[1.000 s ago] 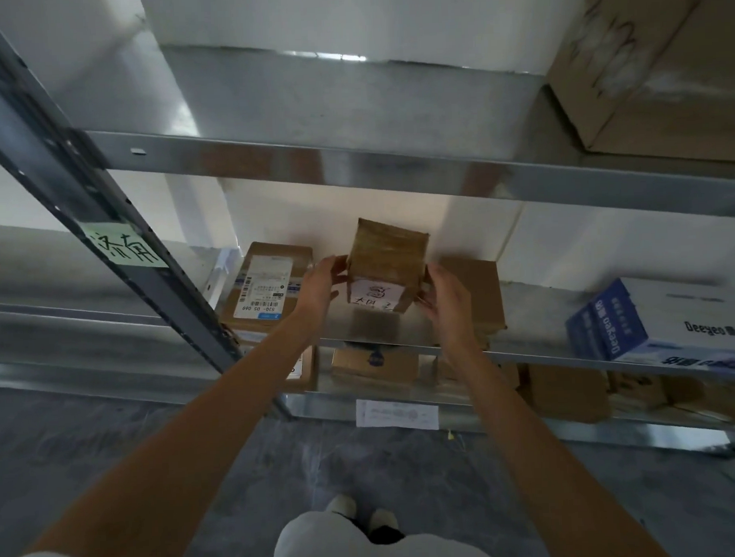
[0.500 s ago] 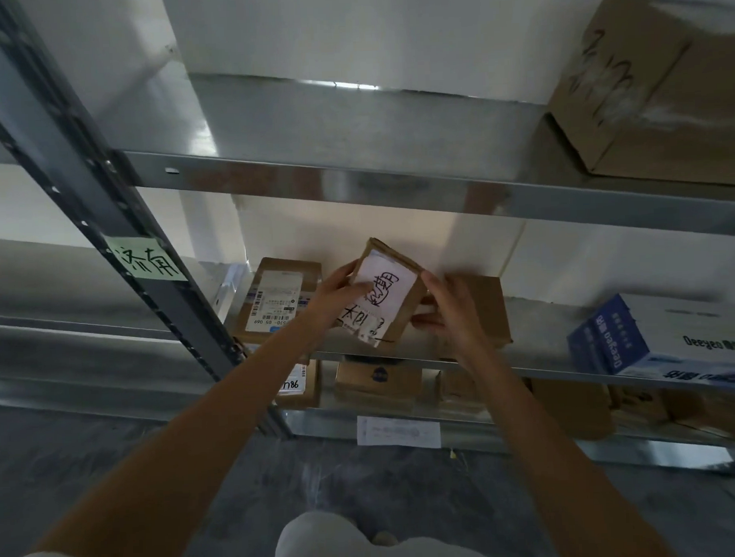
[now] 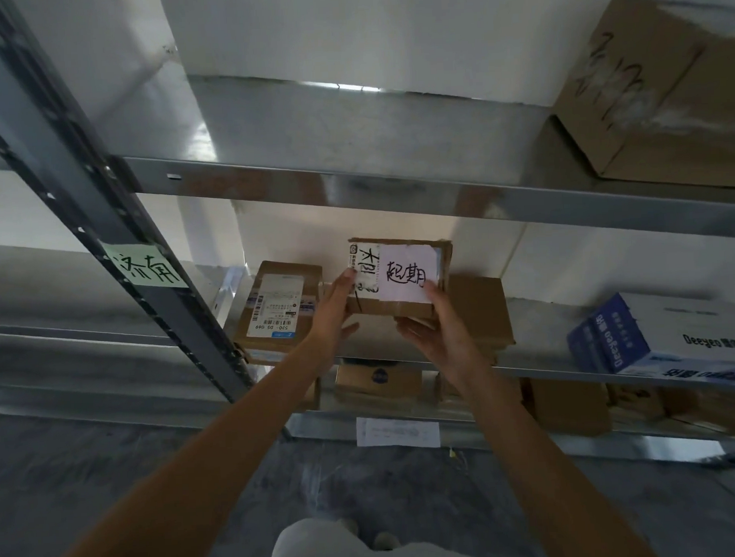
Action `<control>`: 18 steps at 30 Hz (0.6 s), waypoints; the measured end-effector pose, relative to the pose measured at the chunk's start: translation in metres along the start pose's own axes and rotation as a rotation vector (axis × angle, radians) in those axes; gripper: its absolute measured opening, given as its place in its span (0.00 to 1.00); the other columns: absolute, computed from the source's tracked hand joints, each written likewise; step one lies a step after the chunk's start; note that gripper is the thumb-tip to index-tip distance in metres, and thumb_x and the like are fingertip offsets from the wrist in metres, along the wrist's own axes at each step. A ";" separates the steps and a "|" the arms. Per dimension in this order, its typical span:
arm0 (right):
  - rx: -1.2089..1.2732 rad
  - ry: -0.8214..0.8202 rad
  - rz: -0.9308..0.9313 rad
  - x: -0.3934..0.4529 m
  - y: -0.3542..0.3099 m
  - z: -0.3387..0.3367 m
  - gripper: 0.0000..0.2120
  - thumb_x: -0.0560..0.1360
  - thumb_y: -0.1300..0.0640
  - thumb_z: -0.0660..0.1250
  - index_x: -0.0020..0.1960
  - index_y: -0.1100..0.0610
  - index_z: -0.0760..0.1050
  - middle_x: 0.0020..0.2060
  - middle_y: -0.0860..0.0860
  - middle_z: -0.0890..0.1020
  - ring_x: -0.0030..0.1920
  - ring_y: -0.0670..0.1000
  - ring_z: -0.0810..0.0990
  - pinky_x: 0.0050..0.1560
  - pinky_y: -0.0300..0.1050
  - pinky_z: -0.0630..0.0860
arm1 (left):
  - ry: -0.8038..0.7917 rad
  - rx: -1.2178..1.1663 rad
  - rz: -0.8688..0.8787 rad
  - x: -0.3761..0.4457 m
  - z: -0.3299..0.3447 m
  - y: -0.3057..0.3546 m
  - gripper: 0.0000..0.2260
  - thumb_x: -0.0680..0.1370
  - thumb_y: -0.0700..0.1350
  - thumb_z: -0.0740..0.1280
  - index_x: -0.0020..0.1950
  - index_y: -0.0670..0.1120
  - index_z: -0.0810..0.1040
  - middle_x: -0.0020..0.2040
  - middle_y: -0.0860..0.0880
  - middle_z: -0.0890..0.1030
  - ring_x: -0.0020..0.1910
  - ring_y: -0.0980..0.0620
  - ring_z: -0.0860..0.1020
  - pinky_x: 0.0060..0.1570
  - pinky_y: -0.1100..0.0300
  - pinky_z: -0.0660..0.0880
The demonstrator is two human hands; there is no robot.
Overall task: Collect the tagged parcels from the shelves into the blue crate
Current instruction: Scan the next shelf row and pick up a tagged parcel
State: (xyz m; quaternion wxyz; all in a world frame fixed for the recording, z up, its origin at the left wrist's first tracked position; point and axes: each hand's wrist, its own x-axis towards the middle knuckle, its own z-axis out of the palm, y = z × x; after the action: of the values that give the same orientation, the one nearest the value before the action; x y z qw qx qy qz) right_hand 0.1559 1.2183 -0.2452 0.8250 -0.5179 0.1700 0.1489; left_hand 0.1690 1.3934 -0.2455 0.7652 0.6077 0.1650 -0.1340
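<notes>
Above the middle shelf (image 3: 537, 310), left hand (image 3: 331, 311) and right hand (image 3: 436, 334) each grip the tagged parcel (image 3: 399, 277)

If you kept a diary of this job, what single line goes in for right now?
phase: checking tag | item: small parcel, white handwritten tag facing camera | left hand and right hand hold it | above middle shelf | blue crate: unseen

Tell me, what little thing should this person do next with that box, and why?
Probably draw the small parcel back out of the shelf and lower it. Both the left hand and right hand already hold it, tilted up so its handwritten white tag faces the camera. The tag seems checked, and no blue crate is in view, so it must lie elsewhere.
</notes>
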 end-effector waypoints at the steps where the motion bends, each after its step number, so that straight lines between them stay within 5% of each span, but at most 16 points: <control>1: -0.097 0.036 -0.007 0.001 0.004 0.001 0.24 0.73 0.41 0.68 0.66 0.50 0.73 0.62 0.54 0.80 0.62 0.56 0.77 0.66 0.55 0.73 | -0.017 0.014 0.006 0.000 -0.002 0.000 0.26 0.75 0.64 0.63 0.69 0.54 0.70 0.64 0.48 0.78 0.65 0.46 0.73 0.66 0.43 0.68; 4: -0.325 0.187 -0.137 0.004 0.013 0.003 0.33 0.72 0.31 0.63 0.73 0.44 0.66 0.66 0.48 0.75 0.66 0.52 0.73 0.67 0.56 0.70 | -0.044 0.107 0.097 0.002 -0.004 0.006 0.22 0.78 0.58 0.62 0.70 0.53 0.71 0.61 0.48 0.78 0.61 0.47 0.75 0.63 0.48 0.72; 12: -0.217 0.358 -0.326 -0.005 0.020 0.008 0.24 0.81 0.41 0.54 0.74 0.51 0.65 0.67 0.50 0.74 0.63 0.49 0.73 0.66 0.49 0.71 | -0.112 0.280 0.257 0.007 0.014 0.013 0.22 0.80 0.57 0.59 0.72 0.49 0.70 0.68 0.51 0.74 0.68 0.52 0.71 0.68 0.60 0.66; 15: -0.234 0.426 -0.398 -0.012 0.018 0.006 0.22 0.83 0.44 0.52 0.74 0.52 0.65 0.67 0.49 0.74 0.62 0.46 0.74 0.64 0.42 0.71 | -0.121 0.226 0.274 -0.005 0.032 0.005 0.18 0.84 0.49 0.53 0.74 0.48 0.67 0.61 0.57 0.73 0.60 0.62 0.71 0.52 0.80 0.66; 18: -0.242 0.485 -0.434 -0.021 0.021 -0.006 0.24 0.83 0.42 0.51 0.75 0.51 0.64 0.67 0.49 0.75 0.64 0.46 0.74 0.64 0.40 0.71 | -0.148 0.203 0.254 -0.010 0.051 -0.008 0.19 0.84 0.50 0.50 0.74 0.49 0.66 0.62 0.56 0.72 0.60 0.62 0.69 0.45 0.84 0.66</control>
State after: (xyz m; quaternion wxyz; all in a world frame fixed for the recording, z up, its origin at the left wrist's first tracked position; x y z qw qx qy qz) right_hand 0.1273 1.2200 -0.2555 0.7054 -0.6566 0.2284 -0.1383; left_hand 0.1614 1.3417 -0.2375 0.7206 0.6864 0.0154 -0.0966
